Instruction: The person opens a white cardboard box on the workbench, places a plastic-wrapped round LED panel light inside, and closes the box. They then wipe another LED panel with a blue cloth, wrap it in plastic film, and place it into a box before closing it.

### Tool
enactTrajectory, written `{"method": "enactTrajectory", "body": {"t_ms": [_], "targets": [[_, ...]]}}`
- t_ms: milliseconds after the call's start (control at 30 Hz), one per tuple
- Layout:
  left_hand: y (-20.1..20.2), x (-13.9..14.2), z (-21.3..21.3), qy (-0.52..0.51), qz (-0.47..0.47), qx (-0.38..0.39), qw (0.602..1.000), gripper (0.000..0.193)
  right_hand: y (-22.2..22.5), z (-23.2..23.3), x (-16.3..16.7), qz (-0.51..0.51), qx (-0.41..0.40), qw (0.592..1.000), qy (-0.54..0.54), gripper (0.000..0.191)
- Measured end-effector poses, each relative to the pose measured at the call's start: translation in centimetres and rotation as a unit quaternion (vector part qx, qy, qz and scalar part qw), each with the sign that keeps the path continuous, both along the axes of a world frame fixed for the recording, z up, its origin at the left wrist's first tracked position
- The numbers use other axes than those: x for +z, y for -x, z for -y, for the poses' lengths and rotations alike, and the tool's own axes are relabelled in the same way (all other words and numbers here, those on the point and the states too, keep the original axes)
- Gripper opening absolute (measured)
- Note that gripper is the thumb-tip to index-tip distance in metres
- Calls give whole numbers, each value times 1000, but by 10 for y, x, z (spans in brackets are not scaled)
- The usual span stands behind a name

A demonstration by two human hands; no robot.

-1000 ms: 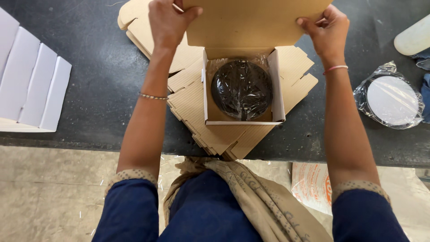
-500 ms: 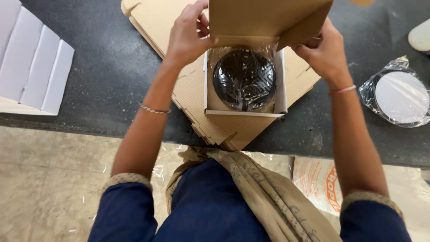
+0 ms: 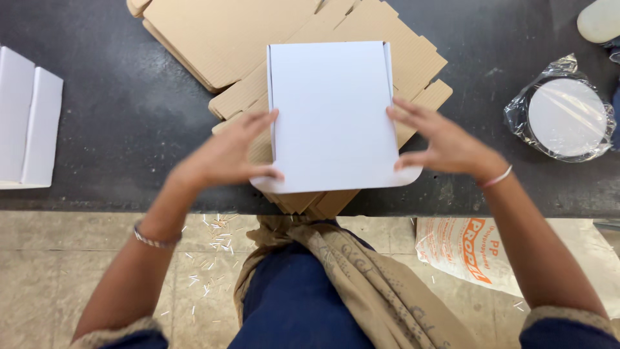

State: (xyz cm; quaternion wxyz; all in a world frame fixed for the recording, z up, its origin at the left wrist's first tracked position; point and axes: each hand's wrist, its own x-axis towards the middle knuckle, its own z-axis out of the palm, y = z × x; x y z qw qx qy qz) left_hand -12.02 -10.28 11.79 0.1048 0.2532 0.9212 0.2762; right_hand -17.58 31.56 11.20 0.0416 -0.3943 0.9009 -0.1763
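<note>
A dark worktop [image 3: 116, 129] is seen above a tiled floor strewn with pale slivers. At centre, a closed white box [image 3: 332, 113] rests on a stack of flattened brown cardboard [image 3: 213, 39]. The left hand [image 3: 226, 155] and right hand [image 3: 445, 145] are spread open, fingertips pressed to the lid's side edges. A plastic-wrapped white disc [image 3: 565, 116] lies at right; folded white boxes [image 3: 29, 123] at left.

box lid: was raised, brown inside facing up; now folded down shut, white box [image 3: 332, 113] closed
dark round item: visible inside box before; now hidden under lid
left hand [image 3: 229, 155]: moved from lid's top edge to box's left side, thumb on front flap
right hand [image 3: 445, 145]: moved from lid's far corner to box's right edge, fingers spread
</note>
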Motion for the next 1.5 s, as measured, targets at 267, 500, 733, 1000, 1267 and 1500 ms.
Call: {"method": "enactTrajectory", "body": {"t_ms": [267, 500, 733, 1000, 1267, 1500], "targets": [[-24, -33, -27, -39, -123, 97, 987, 115, -31, 28, -11, 37, -114, 991, 63, 104], [-31, -32, -28, -1, -70, 116, 991, 127, 42, 18, -35, 16, -236, 941, 241, 29], [-29, -19, -29, -1, -54, 125, 991, 128, 129, 38, -50, 331, -318, 750, 477, 22], [-13, -26, -22, -26, -78, 109, 991, 123, 151, 48, -33, 289, -328, 821, 367, 15], [-27, -32, -16, -54, -100, 105, 988, 115, 134, 58, -37, 317, -358, 782, 400, 23], [-35, -32, -15, -89, -140, 81, 983, 118, 134, 58, -37, 339, -332, 793, 381, 25]]}}
